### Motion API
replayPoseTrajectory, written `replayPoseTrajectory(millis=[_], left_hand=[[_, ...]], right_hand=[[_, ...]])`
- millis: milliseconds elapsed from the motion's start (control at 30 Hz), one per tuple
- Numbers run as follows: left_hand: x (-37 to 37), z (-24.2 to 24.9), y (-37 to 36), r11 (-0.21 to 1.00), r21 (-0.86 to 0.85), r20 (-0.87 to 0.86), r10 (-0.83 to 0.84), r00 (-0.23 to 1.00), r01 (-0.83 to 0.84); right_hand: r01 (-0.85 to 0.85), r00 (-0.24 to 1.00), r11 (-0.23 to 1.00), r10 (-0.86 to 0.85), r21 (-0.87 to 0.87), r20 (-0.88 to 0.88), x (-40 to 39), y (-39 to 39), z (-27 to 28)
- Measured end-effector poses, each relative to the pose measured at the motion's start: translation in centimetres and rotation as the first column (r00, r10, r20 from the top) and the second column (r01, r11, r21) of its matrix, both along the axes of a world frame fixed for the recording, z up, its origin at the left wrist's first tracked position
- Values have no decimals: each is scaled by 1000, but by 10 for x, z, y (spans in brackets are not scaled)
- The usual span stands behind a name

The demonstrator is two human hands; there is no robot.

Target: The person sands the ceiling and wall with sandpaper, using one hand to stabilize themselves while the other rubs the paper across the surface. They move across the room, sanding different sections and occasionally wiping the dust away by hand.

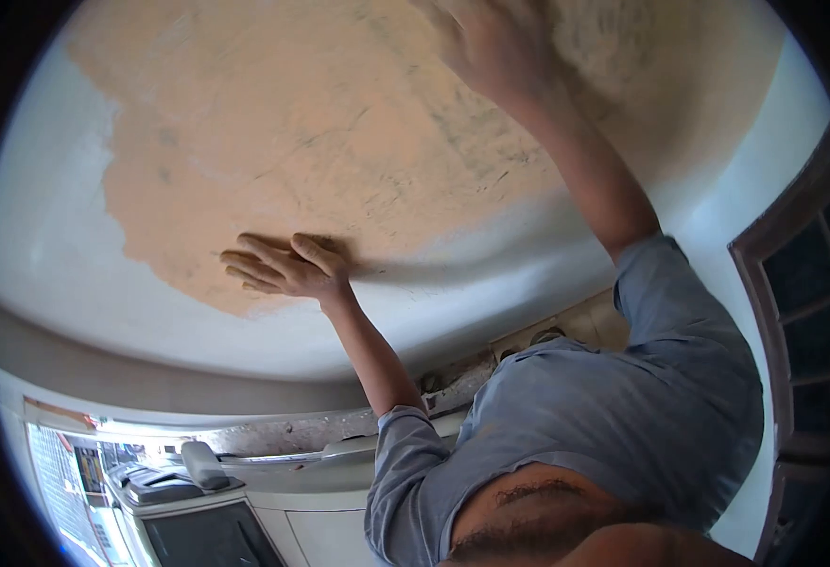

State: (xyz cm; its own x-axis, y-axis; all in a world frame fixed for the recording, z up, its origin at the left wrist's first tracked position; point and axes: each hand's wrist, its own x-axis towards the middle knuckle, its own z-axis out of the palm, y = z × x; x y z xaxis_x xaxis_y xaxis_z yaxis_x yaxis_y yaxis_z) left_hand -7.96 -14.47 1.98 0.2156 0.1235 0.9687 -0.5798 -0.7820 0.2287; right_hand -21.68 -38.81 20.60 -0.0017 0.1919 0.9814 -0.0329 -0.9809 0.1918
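My left hand rests flat against a white wall, with its fingers spread and pointing left. Tan residue coats the fingertips, and nothing is held. It lies at the lower edge of a large tan coated patch marked with dark streaks and scuffs. Higher up, my right hand is over the same patch, smeared by motion and partly cut off by the top of the view. Whether it holds something is hidden.
A window frame with dark panes stands at the right. At lower left, a white vehicle with a mirror is visible. My grey shirt fills the lower right, with a strip of floor beyond it.
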Motion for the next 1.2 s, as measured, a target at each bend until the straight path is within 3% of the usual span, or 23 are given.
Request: replayPoseTrajectory(millis=[100, 133, 167, 300, 400, 467, 567, 667, 700, 767, 867, 900, 1033, 1100, 1133, 1167, 1200], left_hand=[[6, -2, 1, 1000, 6, 69, -8, 998, 8], [5, -4, 2, 1000, 11, 59, -9, 998, 8], [3, -4, 1, 1000, 16, 52, -3, 999, 3], [0, -2, 0, 1000, -5, 42, 0, 999, 0], [2, -4, 0, 1000, 27, 85, -10, 996, 8], [3, -5, -1, 999, 35, 61, -4, 998, 2], [6, -8, 4, 998, 21, 60, -58, 997, 56], [16, -16, 28, 986, 169, 92, -19, 996, 3], [21, -21, 36, 985, 170, 94, -49, 994, 33], [26, -29, 42, 989, 144, 88, -53, 995, 40], [29, -40, 47, 993, 113, 85, -41, 996, 32], [29, -42, 46, 993, 115, 82, -33, 996, 23], [32, -44, 48, 992, 119, 118, -47, 992, 33], [35, -43, 51, 990, 135, 143, -61, 988, 42], [36, -43, 54, 988, 151, 166, -69, 984, 43], [39, -44, 61, 987, 154, 163, -74, 984, 49], [45, -43, 71, 972, 230, 198, -84, 977, 37]], right_hand=[[33, 990, 999, -28, -32, 139, 23, 2, 9], [75, 997, 997, -75, -14, 11, 19, 5, -15], [112, 987, 994, -112, -8, -118, 13, 13, -57], [-41, 974, 999, 35, -24, -223, 22, 17, -254], [-51, 971, 995, 28, -88, -238, 20, 24, -222], [-56, 978, 990, 30, -127, -204, 27, 35, -137], [-179, 955, 982, 187, 57, -228, 48, 56, -39], [-98, 990, 992, 104, -77, 90, 61, 72, 12], [-108, 989, 991, 115, -79, 89, 60, 75, -6], [36, 993, 994, -48, -101, -111, 51, 76, -88], [-9, 973, 996, -13, -94, -230, 41, 68, -246], [-51, 972, 994, 27, -99, -232, 42, 63, -273], [-32, 966, 985, -14, -172, -257, 52, 76, -184], [-7, 985, 987, -20, -163, -169, 64, 90, -88], [-5, 1000, 985, 1, -173, -23, 70, 102, -30], [-1, 992, 982, 25, -189, 124, 78, 113, 6], [4, 992, 982, 20, -191, 126, 85, 119, 11]])
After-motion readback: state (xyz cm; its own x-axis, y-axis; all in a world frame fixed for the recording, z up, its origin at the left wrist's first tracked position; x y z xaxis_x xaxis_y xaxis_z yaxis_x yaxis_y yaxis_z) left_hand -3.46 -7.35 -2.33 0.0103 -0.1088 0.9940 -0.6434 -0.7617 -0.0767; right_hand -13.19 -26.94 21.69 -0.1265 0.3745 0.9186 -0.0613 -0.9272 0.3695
